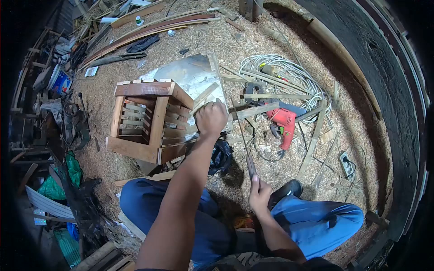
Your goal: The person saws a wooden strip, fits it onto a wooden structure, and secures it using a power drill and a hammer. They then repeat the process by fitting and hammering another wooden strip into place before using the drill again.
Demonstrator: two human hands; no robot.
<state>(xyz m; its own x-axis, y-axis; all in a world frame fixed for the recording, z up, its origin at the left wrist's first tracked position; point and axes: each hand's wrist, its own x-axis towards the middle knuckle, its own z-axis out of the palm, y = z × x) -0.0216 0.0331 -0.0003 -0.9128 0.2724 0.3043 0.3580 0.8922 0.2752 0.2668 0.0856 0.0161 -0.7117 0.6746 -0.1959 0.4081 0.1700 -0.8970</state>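
Observation:
My left hand [211, 118] is closed and presses down on a wooden strip [260, 109] that sticks out to its right over the edge of a whitish board [181, 67]. In my right hand [260, 195] is the handle of a handsaw [248, 156], its thin blade seen nearly edge-on and crossing the strip just right of my left hand. A slatted wooden frame [156, 119], box-shaped, stands left of my left hand. Another short wood piece [205, 95] lies on the board beside my knuckles.
A red power drill [283, 124] lies on the sawdust at right, near a coil of pale cable [316, 79]. A power socket strip [347, 163] sits farther right. Long planks [149, 34] lie at the back left, and a black plastic bag [220, 158] is below my left hand.

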